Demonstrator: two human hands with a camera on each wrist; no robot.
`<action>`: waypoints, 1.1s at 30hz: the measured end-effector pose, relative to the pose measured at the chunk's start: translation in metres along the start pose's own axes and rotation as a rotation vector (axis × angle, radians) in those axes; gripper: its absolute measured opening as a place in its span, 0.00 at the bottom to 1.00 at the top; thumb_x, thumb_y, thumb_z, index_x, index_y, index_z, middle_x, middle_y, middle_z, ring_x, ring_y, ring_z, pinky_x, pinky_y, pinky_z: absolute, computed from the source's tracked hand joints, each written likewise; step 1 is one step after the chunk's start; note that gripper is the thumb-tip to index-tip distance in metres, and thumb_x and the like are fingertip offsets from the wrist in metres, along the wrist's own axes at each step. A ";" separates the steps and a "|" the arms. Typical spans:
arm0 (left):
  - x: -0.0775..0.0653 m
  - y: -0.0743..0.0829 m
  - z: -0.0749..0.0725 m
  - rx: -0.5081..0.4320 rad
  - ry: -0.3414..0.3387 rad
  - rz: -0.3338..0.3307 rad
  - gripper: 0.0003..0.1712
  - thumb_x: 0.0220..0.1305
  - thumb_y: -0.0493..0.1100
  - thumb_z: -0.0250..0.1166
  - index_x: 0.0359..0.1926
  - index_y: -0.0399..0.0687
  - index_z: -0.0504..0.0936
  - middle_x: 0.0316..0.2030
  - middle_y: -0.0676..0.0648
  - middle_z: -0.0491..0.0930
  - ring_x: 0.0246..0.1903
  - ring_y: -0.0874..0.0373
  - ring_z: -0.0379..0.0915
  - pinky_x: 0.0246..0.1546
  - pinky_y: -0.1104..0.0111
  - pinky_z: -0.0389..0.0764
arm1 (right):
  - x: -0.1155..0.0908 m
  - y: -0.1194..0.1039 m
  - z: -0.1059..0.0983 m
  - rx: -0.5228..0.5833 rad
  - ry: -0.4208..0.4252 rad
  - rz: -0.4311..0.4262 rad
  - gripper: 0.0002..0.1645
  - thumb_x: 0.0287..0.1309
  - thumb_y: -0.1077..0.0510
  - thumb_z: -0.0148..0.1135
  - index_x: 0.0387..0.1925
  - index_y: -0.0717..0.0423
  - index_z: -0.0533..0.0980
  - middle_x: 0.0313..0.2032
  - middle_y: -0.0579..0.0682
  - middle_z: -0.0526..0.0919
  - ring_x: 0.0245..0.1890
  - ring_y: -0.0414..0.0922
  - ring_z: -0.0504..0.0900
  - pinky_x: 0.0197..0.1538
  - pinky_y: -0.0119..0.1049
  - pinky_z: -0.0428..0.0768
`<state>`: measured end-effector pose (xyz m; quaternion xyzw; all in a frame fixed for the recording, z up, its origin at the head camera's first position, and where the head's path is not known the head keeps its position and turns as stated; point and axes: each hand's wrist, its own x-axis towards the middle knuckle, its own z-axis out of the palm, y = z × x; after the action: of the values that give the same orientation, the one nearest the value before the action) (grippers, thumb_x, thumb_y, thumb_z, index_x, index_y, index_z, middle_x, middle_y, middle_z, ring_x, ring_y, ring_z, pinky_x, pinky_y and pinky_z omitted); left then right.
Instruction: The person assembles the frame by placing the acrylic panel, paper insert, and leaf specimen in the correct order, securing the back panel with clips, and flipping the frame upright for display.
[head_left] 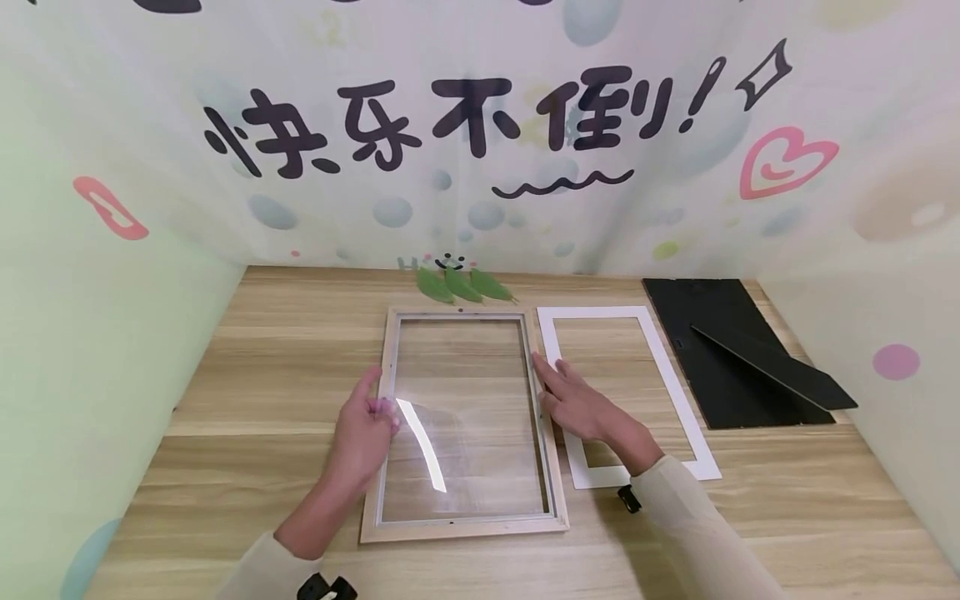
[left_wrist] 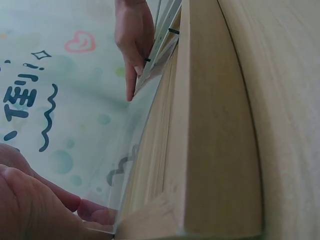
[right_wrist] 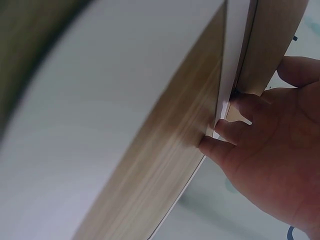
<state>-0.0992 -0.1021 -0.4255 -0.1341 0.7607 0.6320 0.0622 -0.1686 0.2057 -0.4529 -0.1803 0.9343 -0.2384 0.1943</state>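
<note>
A light wooden picture frame (head_left: 465, 528) lies on the table with its recess facing up. My left hand (head_left: 360, 437) pinches the left edge of a clear sheet (head_left: 427, 446), which overlaps the frame opening and carries a bright curved glare. In the left wrist view, that sheet rises at a slant from the frame's inner side, and the left fingertips (left_wrist: 97, 212) show at its edge. My right hand (head_left: 588, 408) rests with extended fingers against the frame's right rail. The right wrist view has those fingers (right_wrist: 217, 150) beside the rail, over the white mat (right_wrist: 110, 90).
Right of the frame lies the white mat border (head_left: 603, 477), partly under the right hand. Farther right is a black backing board (head_left: 705, 304) with its stand leg (head_left: 780, 371) raised. Several green leaves (head_left: 462, 285) lie behind the frame, near a printed cloth backdrop (head_left: 480, 217).
</note>
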 end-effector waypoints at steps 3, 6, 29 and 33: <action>-0.001 -0.001 0.000 0.016 -0.005 0.000 0.38 0.67 0.25 0.47 0.75 0.46 0.51 0.36 0.43 0.69 0.34 0.57 0.68 0.34 0.73 0.77 | 0.000 0.000 0.000 0.000 0.003 -0.002 0.36 0.74 0.52 0.36 0.77 0.53 0.40 0.77 0.51 0.41 0.75 0.59 0.36 0.73 0.59 0.48; -0.002 -0.001 0.001 0.017 -0.012 -0.006 0.39 0.66 0.24 0.47 0.76 0.45 0.50 0.38 0.41 0.70 0.35 0.56 0.69 0.37 0.72 0.79 | 0.000 0.000 0.001 0.000 0.006 -0.004 0.36 0.74 0.51 0.35 0.77 0.52 0.40 0.77 0.51 0.41 0.75 0.59 0.36 0.73 0.59 0.48; -0.006 -0.001 0.006 0.123 -0.026 0.030 0.39 0.63 0.25 0.49 0.75 0.38 0.50 0.41 0.39 0.72 0.35 0.54 0.69 0.31 0.74 0.73 | 0.001 0.002 0.001 -0.003 0.019 -0.012 0.36 0.74 0.51 0.35 0.77 0.52 0.40 0.77 0.50 0.41 0.75 0.58 0.36 0.73 0.59 0.47; -0.006 -0.004 0.006 0.108 -0.061 0.031 0.42 0.60 0.23 0.49 0.75 0.37 0.48 0.42 0.38 0.72 0.36 0.54 0.71 0.33 0.73 0.78 | 0.001 0.002 0.002 0.006 0.018 -0.008 0.36 0.74 0.51 0.36 0.77 0.51 0.40 0.77 0.49 0.42 0.75 0.58 0.36 0.73 0.59 0.48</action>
<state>-0.0928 -0.0965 -0.4289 -0.0996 0.7934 0.5947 0.0827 -0.1685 0.2061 -0.4561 -0.1811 0.9346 -0.2435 0.1854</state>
